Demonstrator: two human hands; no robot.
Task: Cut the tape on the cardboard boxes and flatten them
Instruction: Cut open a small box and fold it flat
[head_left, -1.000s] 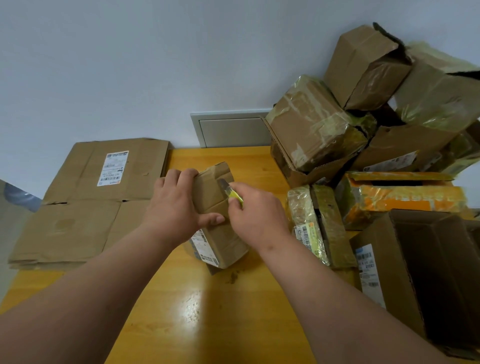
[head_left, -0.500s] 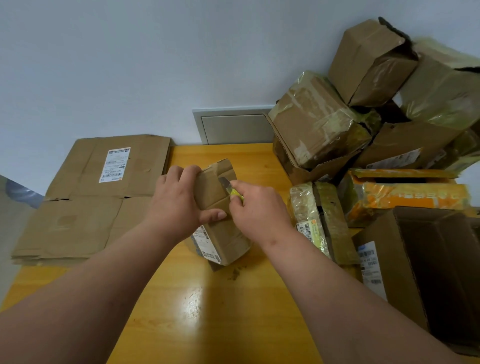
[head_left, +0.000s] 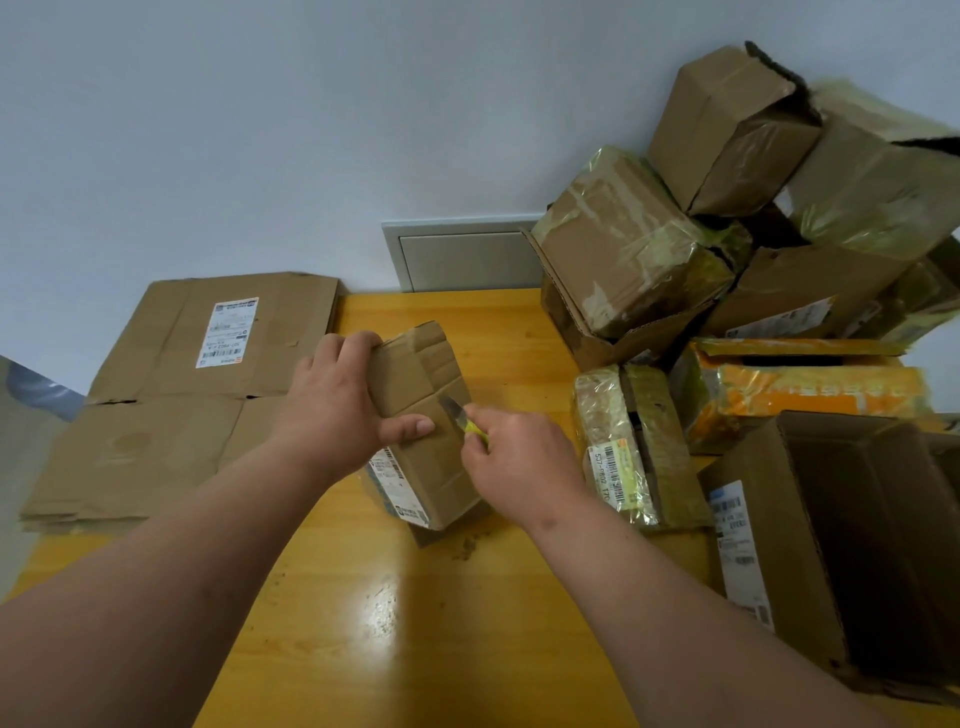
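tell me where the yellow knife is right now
In the head view, centre frame: the yellow utility knife is held in the right hand, blade against the small cardboard box gripped by the left hand.

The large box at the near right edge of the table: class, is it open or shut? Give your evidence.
Open. The large box lies on its side with its mouth toward the camera, so its dark bare inside shows and no flaps or tape cover it.
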